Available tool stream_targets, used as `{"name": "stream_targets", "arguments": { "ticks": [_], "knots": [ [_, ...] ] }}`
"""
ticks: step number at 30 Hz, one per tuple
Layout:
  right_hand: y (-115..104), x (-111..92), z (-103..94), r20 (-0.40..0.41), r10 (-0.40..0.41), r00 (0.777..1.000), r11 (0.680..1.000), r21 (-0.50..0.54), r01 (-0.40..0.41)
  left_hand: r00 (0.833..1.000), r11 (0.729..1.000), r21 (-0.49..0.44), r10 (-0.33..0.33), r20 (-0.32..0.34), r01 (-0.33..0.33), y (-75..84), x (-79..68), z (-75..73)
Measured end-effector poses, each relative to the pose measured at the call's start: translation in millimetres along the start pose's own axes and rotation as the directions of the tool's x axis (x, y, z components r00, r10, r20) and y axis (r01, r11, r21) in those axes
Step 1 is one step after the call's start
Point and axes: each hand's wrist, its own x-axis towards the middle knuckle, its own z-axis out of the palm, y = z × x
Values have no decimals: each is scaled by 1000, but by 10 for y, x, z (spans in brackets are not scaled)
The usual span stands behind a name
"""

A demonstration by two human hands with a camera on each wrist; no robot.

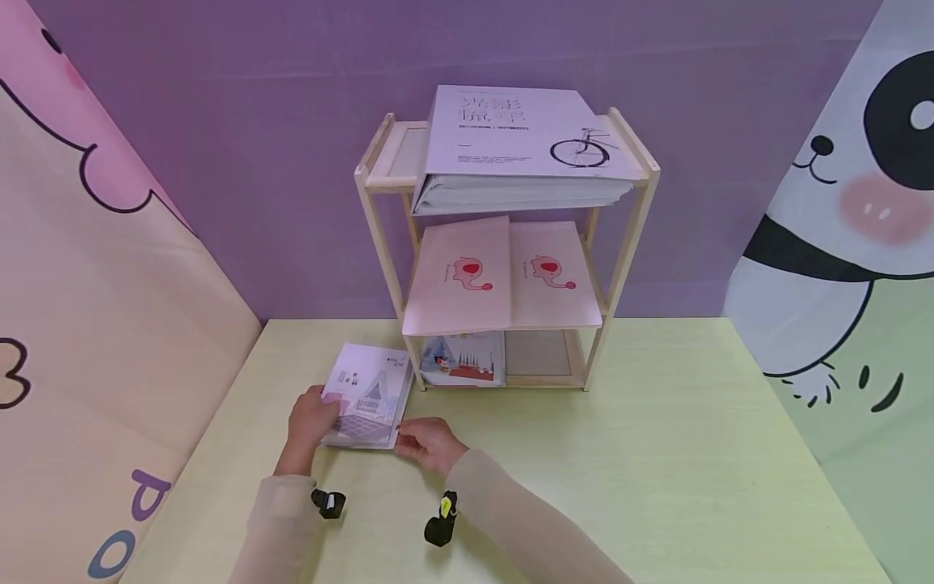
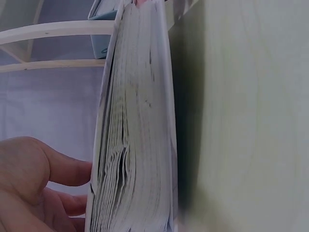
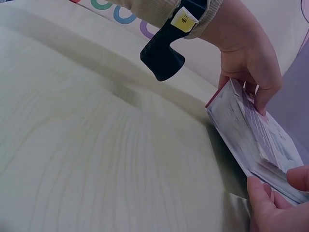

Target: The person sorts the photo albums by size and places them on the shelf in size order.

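Note:
A thick book (image 1: pixel 368 389) with a pale cover printed with a pointed building is at the left of the table, in front of the rack. My left hand (image 1: pixel 312 418) grips its left side, thumb on the cover. In the left wrist view, that book's page block (image 2: pixel 137 116) stands edge-on beside the thumb (image 2: pixel 70 169), its pages wavy. My right hand (image 1: pixel 430 444) pinches the near right corner. In the right wrist view, the book (image 3: pixel 260 133) is tilted, its lower cover off the table, with the right hand's fingers (image 3: pixel 265 203) at the bottom corner.
A wooden three-tier rack (image 1: pixel 620 251) stands against the purple backdrop. On top lies a big white book (image 1: pixel 511 134) with a bicycle print. Two pink elephant-printed booklets (image 1: pixel 460 280) overlap on the middle shelf. An illustrated book (image 1: pixel 467 359) lies at the bottom left.

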Motion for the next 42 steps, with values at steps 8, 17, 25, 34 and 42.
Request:
{"name": "stream_targets", "arguments": {
  "ticks": [8, 17, 25, 34, 42],
  "knots": [
    [39, -30, 5, 2, -19, 1000, 999, -36, 19, 1000, 1000, -2, -26, 7, 26, -44, -50, -11],
    [95, 5, -57, 25, -12, 1000, 998, -55, 13, 999, 1000, -2, -31, -7, 31, -93, -119, 27],
    [93, -33, -98, 116, -18, 993, 998, -61, 25, 1000, 1000, -19, -16, -13, 16, -69, -221, -10],
    [191, -4, -141, 177, -52, 983, 992, -107, 71, 999, 999, -42, 3, 41, -1, -31, -323, -82],
    [241, -39, -149, 209, -58, 976, 986, -143, 89, 994, 999, -54, -3, 112, 9, -72, -327, -161]
  ]
}}
